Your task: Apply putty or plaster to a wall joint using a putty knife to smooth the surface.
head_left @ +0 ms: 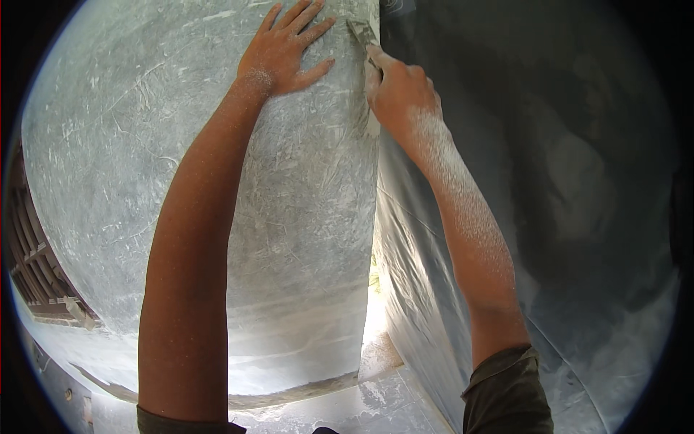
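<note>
Right hand [401, 90] fingers wrapped tight round a scraper [361, 32], blade pointing up-left along the wall [303, 217] corner. Left hand [285, 50] lies flat on it, fingers spread, holding nothing.

Bright floor glare, shadowed right, fisheye-bent edges

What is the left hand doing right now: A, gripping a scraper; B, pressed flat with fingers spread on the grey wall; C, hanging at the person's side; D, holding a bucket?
B: the left hand lies open, fingers spread, on the scratched grey wall, while the right hand holds the scraper.
</note>
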The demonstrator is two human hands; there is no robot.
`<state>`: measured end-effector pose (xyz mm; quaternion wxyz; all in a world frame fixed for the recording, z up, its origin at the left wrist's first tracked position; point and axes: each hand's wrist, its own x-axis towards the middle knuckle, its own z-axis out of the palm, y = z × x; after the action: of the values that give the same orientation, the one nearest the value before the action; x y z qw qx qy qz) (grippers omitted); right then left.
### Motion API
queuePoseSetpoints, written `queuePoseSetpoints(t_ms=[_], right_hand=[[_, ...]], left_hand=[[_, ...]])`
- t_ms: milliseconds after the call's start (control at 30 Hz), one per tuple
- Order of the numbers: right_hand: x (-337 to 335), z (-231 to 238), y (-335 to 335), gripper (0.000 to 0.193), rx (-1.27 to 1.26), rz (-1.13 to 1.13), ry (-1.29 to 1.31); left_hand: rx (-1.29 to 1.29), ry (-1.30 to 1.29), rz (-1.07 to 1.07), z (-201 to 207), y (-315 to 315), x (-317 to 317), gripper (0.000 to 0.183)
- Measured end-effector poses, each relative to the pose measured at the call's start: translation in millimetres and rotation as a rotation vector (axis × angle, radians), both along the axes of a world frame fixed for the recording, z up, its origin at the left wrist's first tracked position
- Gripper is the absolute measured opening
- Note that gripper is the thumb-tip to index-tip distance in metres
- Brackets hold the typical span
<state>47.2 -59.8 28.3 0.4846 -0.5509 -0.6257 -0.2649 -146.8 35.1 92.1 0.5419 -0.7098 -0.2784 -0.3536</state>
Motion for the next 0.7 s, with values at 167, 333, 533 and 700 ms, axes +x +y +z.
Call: queuePoseSetpoints(t_ms=[167, 333, 533, 700], right_hand=[[5, 32, 18, 0.042, 0.119, 0.040, 0.000], [8, 13, 9, 0.042, 0.087, 0.014, -0.009], [11, 32, 18, 0.043, 0.116, 0.038, -0.004], [12, 6, 11, 0.042, 0.048, 0.001, -0.007]], left_hand=[[0.380, 0.154, -0.593, 15, 48, -4, 0.080], [-0.004, -0.005, -0.028, -1, -6, 4, 0.081], [0.135, 0.069, -0.259, 8, 28, -2, 0.081], [-0.006, -0.009, -0.183, -1, -10, 6, 0.080]])
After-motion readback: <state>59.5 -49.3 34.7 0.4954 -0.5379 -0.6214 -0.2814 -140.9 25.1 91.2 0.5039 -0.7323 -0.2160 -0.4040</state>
